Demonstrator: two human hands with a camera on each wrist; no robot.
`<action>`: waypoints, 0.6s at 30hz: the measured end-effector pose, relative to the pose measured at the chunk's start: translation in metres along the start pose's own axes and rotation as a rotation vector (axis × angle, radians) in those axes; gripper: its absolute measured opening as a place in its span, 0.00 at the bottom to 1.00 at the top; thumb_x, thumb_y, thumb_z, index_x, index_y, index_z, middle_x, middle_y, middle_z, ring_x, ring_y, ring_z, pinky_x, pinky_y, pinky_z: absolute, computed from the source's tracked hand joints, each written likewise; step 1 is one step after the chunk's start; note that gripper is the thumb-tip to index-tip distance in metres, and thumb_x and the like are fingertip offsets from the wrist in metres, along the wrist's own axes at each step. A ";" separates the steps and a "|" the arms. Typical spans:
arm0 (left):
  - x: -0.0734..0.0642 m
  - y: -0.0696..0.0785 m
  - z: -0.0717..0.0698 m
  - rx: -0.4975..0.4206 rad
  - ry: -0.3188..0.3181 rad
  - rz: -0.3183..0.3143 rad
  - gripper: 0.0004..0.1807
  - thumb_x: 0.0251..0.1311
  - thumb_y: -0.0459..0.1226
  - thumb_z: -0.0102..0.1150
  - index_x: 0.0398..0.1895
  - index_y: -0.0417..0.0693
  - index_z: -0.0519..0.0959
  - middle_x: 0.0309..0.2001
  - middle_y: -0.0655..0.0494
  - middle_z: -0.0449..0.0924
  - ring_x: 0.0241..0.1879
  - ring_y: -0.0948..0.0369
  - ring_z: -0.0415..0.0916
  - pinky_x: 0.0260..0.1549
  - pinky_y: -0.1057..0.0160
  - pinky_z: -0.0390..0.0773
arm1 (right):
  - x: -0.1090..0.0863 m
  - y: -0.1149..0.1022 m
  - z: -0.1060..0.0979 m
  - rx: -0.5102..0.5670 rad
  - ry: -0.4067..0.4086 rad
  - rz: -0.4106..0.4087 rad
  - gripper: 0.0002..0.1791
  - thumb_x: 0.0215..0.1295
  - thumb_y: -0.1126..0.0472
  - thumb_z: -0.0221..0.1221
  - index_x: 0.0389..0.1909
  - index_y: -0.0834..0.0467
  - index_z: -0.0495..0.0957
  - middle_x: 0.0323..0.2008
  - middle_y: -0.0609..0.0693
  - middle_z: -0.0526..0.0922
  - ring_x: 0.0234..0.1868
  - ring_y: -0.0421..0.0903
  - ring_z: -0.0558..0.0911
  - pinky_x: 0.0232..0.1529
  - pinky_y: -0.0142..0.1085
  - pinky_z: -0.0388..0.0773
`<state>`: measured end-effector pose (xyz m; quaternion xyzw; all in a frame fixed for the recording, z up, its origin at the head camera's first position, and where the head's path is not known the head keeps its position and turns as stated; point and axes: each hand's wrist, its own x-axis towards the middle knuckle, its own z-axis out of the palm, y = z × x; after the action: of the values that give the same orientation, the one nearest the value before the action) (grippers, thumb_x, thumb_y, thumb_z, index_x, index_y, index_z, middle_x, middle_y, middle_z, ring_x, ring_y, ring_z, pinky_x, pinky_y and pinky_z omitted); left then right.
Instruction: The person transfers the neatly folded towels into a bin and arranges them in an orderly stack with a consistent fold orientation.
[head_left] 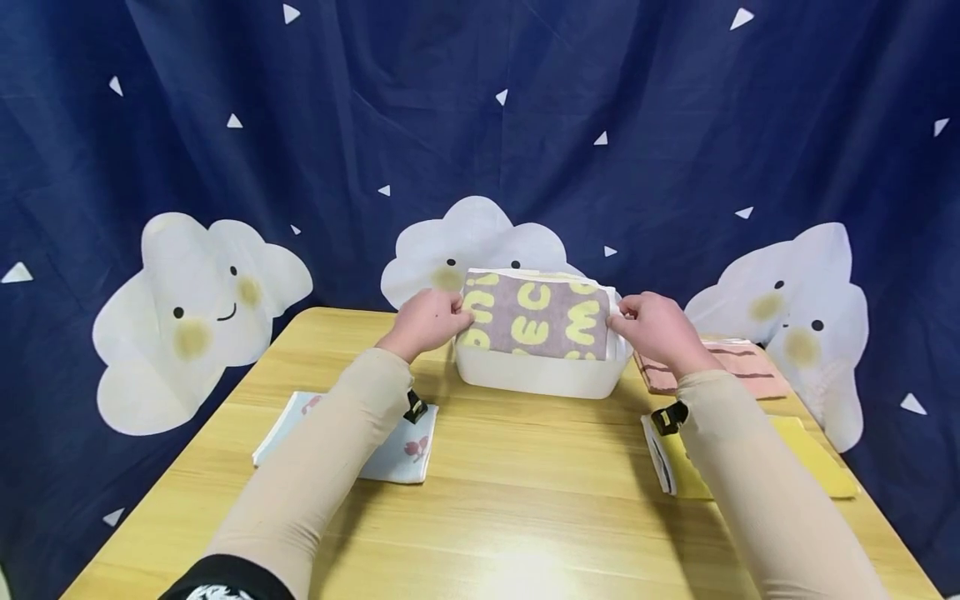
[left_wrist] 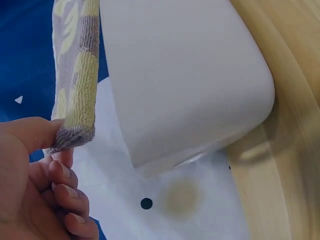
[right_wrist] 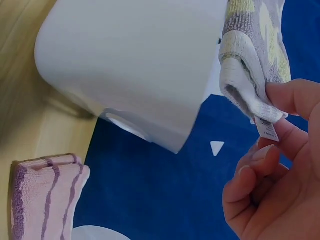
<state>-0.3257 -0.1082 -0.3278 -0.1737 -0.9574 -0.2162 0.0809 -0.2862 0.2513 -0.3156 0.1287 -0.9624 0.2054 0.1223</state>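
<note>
A folded purple-grey towel (head_left: 531, 317) with yellow letters is held up between both hands, just above a white bin (head_left: 536, 377). My left hand (head_left: 429, 321) pinches its left end between thumb and forefinger; the left wrist view shows the folded towel edge (left_wrist: 82, 90) in that pinch. At the other end my right hand (head_left: 660, 329) pinches the white-bordered corner, where a small care label (right_wrist: 266, 130) hangs down. Both wrist views show a gap between the towel and the bin's outer wall (right_wrist: 130, 60). The bin's inside is hidden behind the towel.
On the wooden table (head_left: 510, 500), a light blue folded towel (head_left: 397, 450) lies under the left forearm. A yellow folded towel (head_left: 810, 458) lies at the right, partly behind the right forearm, with a pink striped towel (head_left: 750, 371) behind it. A dark blue curtain (head_left: 450, 108) hangs beyond.
</note>
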 end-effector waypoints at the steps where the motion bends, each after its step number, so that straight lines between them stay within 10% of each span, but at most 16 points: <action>1: 0.003 -0.001 0.001 0.005 -0.001 -0.003 0.18 0.62 0.47 0.57 0.18 0.52 0.69 0.18 0.58 0.66 0.23 0.56 0.68 0.23 0.59 0.64 | 0.003 0.001 0.001 -0.003 -0.006 0.006 0.12 0.67 0.55 0.58 0.24 0.55 0.75 0.26 0.53 0.73 0.33 0.54 0.72 0.34 0.45 0.64; 10: 0.025 -0.005 0.013 0.014 -0.031 -0.040 0.19 0.62 0.47 0.58 0.18 0.51 0.68 0.19 0.57 0.65 0.25 0.57 0.68 0.26 0.59 0.65 | 0.020 0.013 0.014 0.003 -0.094 0.103 0.15 0.69 0.53 0.56 0.44 0.60 0.82 0.43 0.60 0.84 0.44 0.59 0.78 0.48 0.53 0.73; 18: 0.040 -0.012 0.029 0.004 -0.076 -0.121 0.18 0.64 0.47 0.58 0.19 0.49 0.70 0.19 0.56 0.67 0.25 0.56 0.68 0.25 0.59 0.65 | 0.031 0.022 0.030 0.032 -0.114 0.177 0.11 0.68 0.54 0.57 0.34 0.58 0.79 0.32 0.54 0.78 0.37 0.56 0.73 0.40 0.47 0.68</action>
<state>-0.3694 -0.0936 -0.3495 -0.1234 -0.9689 -0.2120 0.0316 -0.3275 0.2520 -0.3411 0.0566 -0.9721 0.2230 0.0466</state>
